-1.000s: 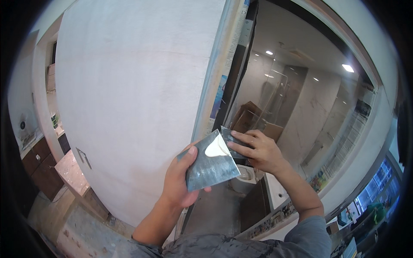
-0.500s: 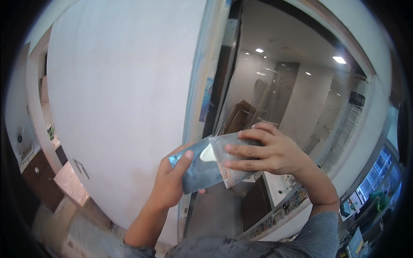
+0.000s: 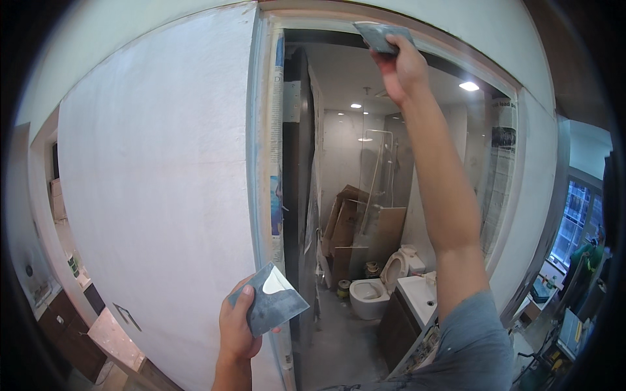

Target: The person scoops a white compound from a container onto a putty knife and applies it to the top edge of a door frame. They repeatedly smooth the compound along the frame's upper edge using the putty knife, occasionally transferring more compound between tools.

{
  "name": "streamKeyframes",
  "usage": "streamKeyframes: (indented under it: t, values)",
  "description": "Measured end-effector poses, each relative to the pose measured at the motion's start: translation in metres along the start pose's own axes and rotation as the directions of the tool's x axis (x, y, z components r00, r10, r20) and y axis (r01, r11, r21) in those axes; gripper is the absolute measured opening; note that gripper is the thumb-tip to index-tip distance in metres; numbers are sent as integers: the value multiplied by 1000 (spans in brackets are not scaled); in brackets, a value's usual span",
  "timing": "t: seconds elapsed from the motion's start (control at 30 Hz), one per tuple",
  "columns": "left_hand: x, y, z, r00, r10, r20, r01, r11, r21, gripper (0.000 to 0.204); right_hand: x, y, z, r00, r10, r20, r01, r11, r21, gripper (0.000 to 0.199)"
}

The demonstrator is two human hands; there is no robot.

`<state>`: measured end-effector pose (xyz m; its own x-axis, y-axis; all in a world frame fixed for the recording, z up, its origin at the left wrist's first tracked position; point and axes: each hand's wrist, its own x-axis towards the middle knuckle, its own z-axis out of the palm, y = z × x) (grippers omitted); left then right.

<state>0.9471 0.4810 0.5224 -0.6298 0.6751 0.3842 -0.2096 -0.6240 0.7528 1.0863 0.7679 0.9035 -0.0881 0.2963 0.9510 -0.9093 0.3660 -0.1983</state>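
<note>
My left hand (image 3: 238,319) grips a flat grey putty scraper (image 3: 274,311) at waist height, thumb on top of the plate. A dab of white putty (image 3: 276,280) lies at its upper corner. Stretched high overhead, my right hand (image 3: 405,70) holds a second grey putty scraper (image 3: 386,38) between thumb and fingers. This blade is up at the top bar of the door frame (image 3: 326,18); whether its edge touches the frame I cannot tell. The fingers beneath each blade are partly hidden.
A white wall (image 3: 163,163) rises on the left, with newspaper (image 3: 277,202) masking the door jamb. Through the doorway are a toilet (image 3: 370,296), a washbasin (image 3: 417,293) and leaning cardboard (image 3: 342,225). A pinkish ledge (image 3: 117,339) stands at the lower left.
My right hand has lifted its scraper off the left one and up to the top of the door frame. My left hand has dropped lower, and the view has tilted up.
</note>
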Motion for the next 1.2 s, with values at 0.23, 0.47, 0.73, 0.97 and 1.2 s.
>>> streamKeyframes:
  t: [0.23, 0.47, 0.73, 0.97, 1.2]
  values:
    - [-9, -4, -18, 995, 33, -94, -35, 999, -21, 51, 42, 26, 40, 984, 6, -177, 4, 998, 56, 19]
    - [-12, -1, -28, 995, 39, -94, -41, 999, -20, 51, 61, 27, 48, 966, 42, -255, -25, 997, 69, 21]
    - [-12, -5, -28, 994, 25, -105, -29, 999, -35, 52, 114, 13, 31, 975, 145, -171, -141, 989, 33, 17]
    - [-18, -6, -30, 996, 25, -91, -29, 998, -48, 53, 65, -4, 63, 950, 230, -213, -265, 951, -157, 23]
    - [-19, -3, -25, 996, 20, -89, -24, 998, -50, 52, 60, -27, 68, 911, 321, -260, -352, 932, -81, 32]
